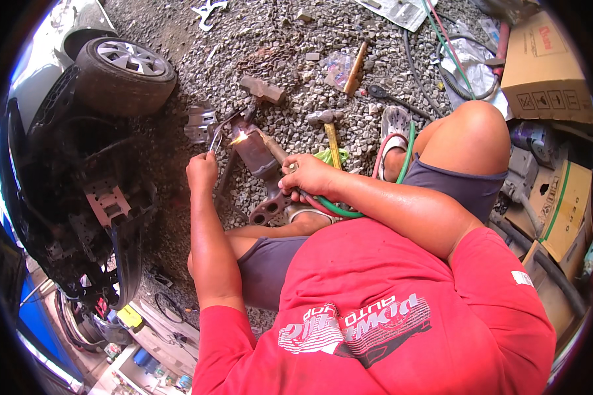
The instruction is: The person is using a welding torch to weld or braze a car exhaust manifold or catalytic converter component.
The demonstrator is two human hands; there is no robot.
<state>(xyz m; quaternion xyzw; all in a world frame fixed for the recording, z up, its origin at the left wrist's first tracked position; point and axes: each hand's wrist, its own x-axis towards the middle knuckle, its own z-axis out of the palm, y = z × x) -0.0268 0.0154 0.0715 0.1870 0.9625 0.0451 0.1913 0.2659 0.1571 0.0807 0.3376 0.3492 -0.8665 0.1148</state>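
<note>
The exhaust part (257,159) is lying on gravel (257,41). Beside it, fingers of the left hand (202,172) are holding a thin tool (215,140), those of the right hand (308,176) a torch (275,150); if this is slipping, its flame (241,137) may be burning the leg (282,229) nearby.

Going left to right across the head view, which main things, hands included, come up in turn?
Black rubber tire with silver wheel → left hand → rusty grey metal part → right hand → grey-and-white clog → large brown cardboard box.
</note>
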